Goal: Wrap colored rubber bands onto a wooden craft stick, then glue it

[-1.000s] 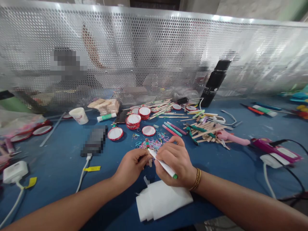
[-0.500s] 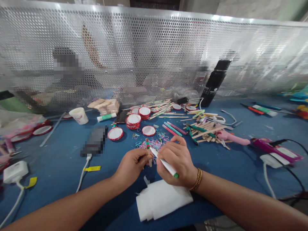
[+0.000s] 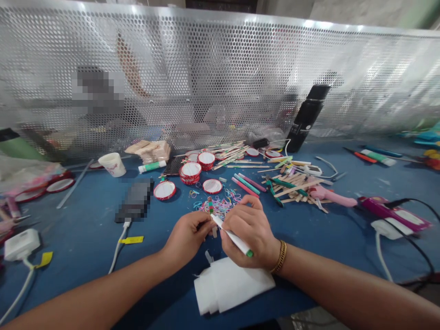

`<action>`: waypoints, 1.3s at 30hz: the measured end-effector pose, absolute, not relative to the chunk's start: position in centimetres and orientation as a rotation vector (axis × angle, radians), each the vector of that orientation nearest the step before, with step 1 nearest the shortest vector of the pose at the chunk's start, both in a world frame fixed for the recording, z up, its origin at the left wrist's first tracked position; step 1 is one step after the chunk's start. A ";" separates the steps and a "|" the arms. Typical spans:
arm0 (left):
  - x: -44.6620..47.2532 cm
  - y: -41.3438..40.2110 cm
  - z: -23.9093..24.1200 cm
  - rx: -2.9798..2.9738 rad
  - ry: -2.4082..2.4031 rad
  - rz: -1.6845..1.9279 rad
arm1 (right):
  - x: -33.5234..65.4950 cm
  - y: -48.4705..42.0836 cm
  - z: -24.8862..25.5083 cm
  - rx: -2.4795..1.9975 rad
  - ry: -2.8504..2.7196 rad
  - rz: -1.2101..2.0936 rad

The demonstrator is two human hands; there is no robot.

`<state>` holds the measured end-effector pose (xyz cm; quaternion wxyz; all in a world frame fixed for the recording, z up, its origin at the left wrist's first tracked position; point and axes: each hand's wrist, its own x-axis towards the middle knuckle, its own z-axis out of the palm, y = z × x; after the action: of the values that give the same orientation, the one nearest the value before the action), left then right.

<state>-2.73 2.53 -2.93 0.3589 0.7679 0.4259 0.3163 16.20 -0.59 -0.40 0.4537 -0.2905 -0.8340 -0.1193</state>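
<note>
Between thumb and fingers, my left hand [image 3: 188, 236] pinches a small wooden craft stick [image 3: 211, 206] upright; its upper part carries red and green bands. My right hand [image 3: 248, 231] is closed around a white marker [image 3: 234, 238] with a green end, its tip against or very close to the stick just below the bands. A pile of small coloured rubber bands [image 3: 223, 201] lies just beyond both hands. Under my right wrist is a folded white cloth or paper [image 3: 237, 286].
Round red-rimmed pieces [image 3: 190, 170] and pink and teal markers [image 3: 248, 183] lie past the rubber bands. Loose sticks and green pliers [image 3: 275, 192] are to the right, near a purple glue gun [image 3: 395, 213]. A phone [image 3: 134, 200] and paper cup [image 3: 112, 164] sit left. A perforated metal panel [image 3: 220, 68] stands behind.
The marker tip has shifted slightly left and down along the stick, my right hand moving with it. My left hand keeps its pinch in nearly the same place.
</note>
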 end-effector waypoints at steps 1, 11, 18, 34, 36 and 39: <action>-2.7 2.5 -2.9 1.979 1.098 0.815 | 16.2 -0.6 -0.4 -0.723 -2.064 -0.294; -2.6 2.3 -2.6 1.959 1.075 0.811 | 16.5 -0.5 -0.4 -0.786 -2.038 -0.307; -2.6 2.4 -2.7 1.980 1.091 0.824 | 16.4 -0.8 -0.2 -0.773 -2.032 -0.312; -2.6 2.3 -2.6 1.950 1.086 0.826 | 16.2 -0.7 -0.3 -0.776 -2.069 -0.322; -2.5 2.3 -2.4 1.944 1.078 0.817 | 16.3 -0.7 -0.3 -0.787 -2.051 -0.322; -2.5 2.3 -2.2 1.957 1.077 0.810 | 16.4 -0.7 -0.4 -0.801 -2.039 -0.317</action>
<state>-2.51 2.28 -2.24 0.3737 0.7639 0.4205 0.3162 16.44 -0.70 -0.36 0.4475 -0.3238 -0.8237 -0.1283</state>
